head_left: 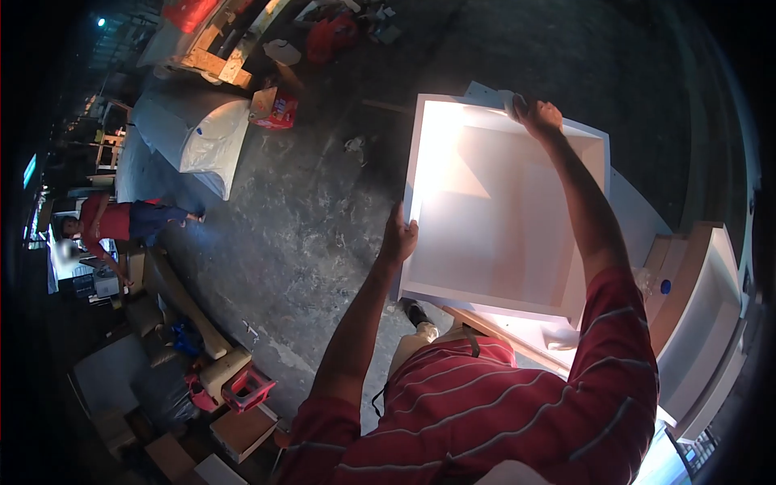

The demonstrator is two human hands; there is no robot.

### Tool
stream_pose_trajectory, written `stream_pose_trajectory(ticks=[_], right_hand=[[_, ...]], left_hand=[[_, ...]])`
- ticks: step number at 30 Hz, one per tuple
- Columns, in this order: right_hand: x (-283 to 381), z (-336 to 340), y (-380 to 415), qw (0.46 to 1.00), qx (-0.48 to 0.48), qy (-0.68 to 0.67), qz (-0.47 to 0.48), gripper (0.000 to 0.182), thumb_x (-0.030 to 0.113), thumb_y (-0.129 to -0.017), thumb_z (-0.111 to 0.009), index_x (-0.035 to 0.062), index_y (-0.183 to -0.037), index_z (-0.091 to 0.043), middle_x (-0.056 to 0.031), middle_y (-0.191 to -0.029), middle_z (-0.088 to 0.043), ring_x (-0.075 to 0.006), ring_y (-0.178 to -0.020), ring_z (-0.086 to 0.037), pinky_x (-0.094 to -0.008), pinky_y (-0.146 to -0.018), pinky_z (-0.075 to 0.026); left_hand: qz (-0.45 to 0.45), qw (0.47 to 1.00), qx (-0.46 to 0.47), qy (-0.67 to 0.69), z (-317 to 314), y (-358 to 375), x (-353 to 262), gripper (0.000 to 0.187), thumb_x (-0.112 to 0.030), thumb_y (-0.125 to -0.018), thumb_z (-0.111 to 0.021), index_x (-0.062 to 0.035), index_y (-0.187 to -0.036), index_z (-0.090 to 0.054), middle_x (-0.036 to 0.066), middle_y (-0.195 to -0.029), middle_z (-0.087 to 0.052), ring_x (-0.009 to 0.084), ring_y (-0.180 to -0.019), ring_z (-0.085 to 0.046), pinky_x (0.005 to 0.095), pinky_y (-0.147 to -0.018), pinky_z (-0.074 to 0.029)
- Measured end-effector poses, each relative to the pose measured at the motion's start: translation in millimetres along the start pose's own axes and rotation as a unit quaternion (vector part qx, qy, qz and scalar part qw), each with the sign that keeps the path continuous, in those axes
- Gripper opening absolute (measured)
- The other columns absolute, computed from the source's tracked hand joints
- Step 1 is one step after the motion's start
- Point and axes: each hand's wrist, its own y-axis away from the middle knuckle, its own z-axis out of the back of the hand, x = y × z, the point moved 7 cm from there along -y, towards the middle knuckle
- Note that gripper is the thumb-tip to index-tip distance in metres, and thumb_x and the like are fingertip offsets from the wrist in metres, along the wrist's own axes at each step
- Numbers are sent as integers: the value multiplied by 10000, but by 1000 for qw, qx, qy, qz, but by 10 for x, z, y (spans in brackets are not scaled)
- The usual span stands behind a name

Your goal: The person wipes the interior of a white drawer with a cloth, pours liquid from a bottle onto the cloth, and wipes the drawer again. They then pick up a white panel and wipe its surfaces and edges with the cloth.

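A white open box [505,218], shaped like a drawer or small cabinet shell, is tilted in front of me with its hollow side facing up. My left hand [398,236] grips its left wall, fingers wrapped over the edge. At the far rim, my right hand [543,119] is closed on a small pale pad [514,105] pressed against that edge. Bright light falls on the inner left side of the box. Under and behind it, a pale flat panel [634,202] sticks out to the right.
White cabinet pieces [703,323] stand close at my right. A plastic-wrapped item [194,133] and a red carton [275,109] are on the concrete floor [299,202]. At the left, a person in a red shirt [109,220] stands near stacked furniture and a red plastic stool [248,388].
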Motion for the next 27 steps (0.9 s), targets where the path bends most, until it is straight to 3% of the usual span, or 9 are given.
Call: stream_pose_trajectory(ticks=[9,12,17,18,19,20,23,25,27], right_hand=[[-432,210,92,990,-2,40,-138,486,478,-873,-382,112,-880,-702,-152,-847,-681,-320,-873,-649,-421,-812,-480],[68,15,-8,991,96,33,-90,434,380,-846,-358,125,-951,-693,-121,-1027,-667,-292,-986,-623,-405,-829,-475],[1261,-443,-286,991,113,54,43,320,268,-871,-412,126,-918,-695,-59,-930,-692,-252,-883,-666,-403,-707,-521],[1547,-457,-281,985,99,84,111,307,297,-863,-436,143,-899,-699,-57,-924,-691,-239,-875,-668,-386,-712,-522],[1723,-479,-315,987,94,-60,115,336,343,-871,-429,144,-886,-700,-55,-930,-691,-222,-896,-662,-364,-758,-509],[1781,-534,-365,993,97,-64,35,396,402,-888,-409,136,-861,-701,-67,-910,-688,-222,-915,-654,-357,-788,-494],[1823,-707,-391,988,132,-61,43,459,465,-902,-382,122,-920,-686,-79,-931,-681,-246,-939,-644,-373,-799,-489],[1742,-731,-347,978,2,-93,187,494,516,-900,-380,121,-989,-664,-97,-968,-669,-268,-940,-638,-395,-801,-486],[1497,-756,-303,964,0,-80,254,512,537,-907,-388,105,-1031,-633,-119,-995,-657,-273,-938,-635,-408,-783,-493]], left_hand=[[-3,1000,8,5,0,-13,-57,567,1,-771,-482,59,-1317,-338,295,-1235,-453,445,-1151,-452,439,-990,-378],[-1,1000,15,-6,-17,-9,-28,573,2,-774,-474,59,-1324,-327,295,-1247,-443,446,-1157,-447,440,-993,-375],[2,1000,18,-19,-8,-11,-53,569,-9,-780,-470,64,-1325,-323,296,-1260,-432,445,-1167,-438,439,-998,-370],[9,1000,19,-18,-16,-3,-44,568,-9,-780,-471,67,-1323,-324,296,-1262,-432,444,-1171,-437,436,-1001,-368],[17,1000,19,-17,-3,-10,-56,567,-9,-779,-471,70,-1321,-325,296,-1264,-431,442,-1174,-435,433,-1004,-366],[18,999,15,-23,21,-21,-71,567,-9,-779,-471,70,-1321,-325,296,-1264,-431,442,-1174,-435,433,-1004,-366],[21,999,26,-7,17,-11,-79,574,-2,-774,-476,66,-1324,-327,295,-1267,-432,434,-1183,-435,424,-1003,-368],[10,1000,16,-8,4,-34,-54,573,-3,-774,-476,63,-1324,-329,294,-1266,-431,435,-1180,-436,425,-1001,-369],[19,1000,8,-3,2,-6,-52,572,0,-775,-474,57,-1326,-332,293,-1270,-428,435,-1181,-433,426,-999,-369]])
